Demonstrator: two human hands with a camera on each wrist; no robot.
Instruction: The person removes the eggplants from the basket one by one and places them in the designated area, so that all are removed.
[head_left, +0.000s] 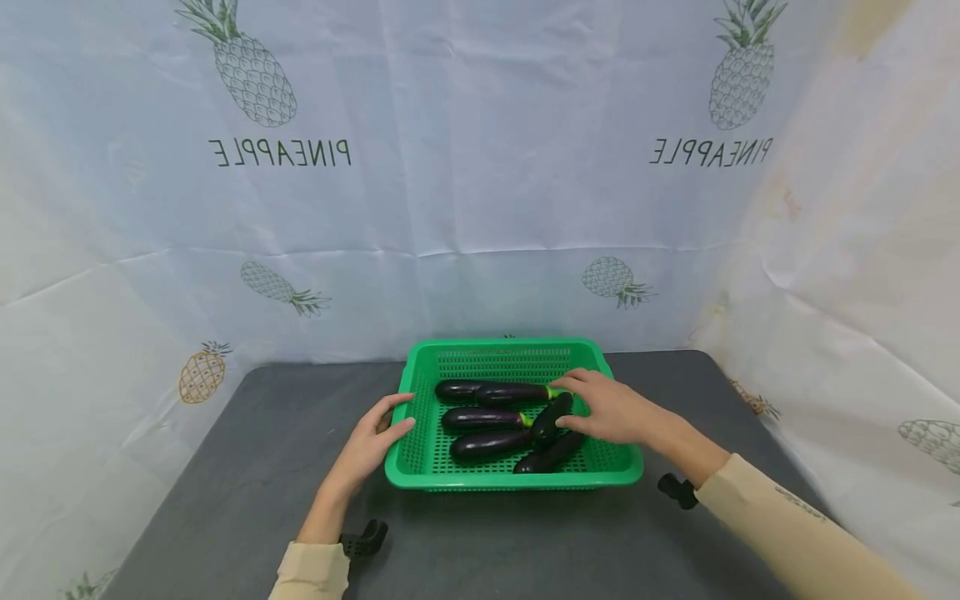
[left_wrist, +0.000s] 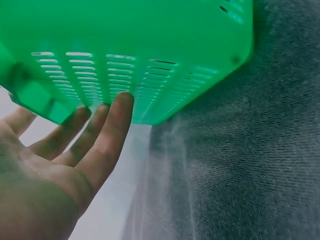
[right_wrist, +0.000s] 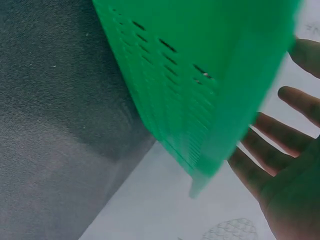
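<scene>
A green plastic basket (head_left: 517, 481) holds several dark purple eggplants, among them a middle one (head_left: 483, 419) and a lower one (head_left: 487, 446). At the basket's left side is my left hand (head_left: 367, 446); in the left wrist view its extended fingers (left_wrist: 107, 132) reach up to the slotted outer wall. My right hand (head_left: 611, 408) is over the right rim, fingers spread. Its thumb is against or just above a slanted eggplant (head_left: 551, 421), and its fingertips are by the green stem of another eggplant (head_left: 513, 394). In the right wrist view the rim hides part of this hand.
The basket sits on a dark grey table (head_left: 525, 542), near its back edge. Behind and at both sides hangs a white cloth (head_left: 480, 208) printed with pineapples. Black wrist straps (head_left: 365, 540) show below both hands.
</scene>
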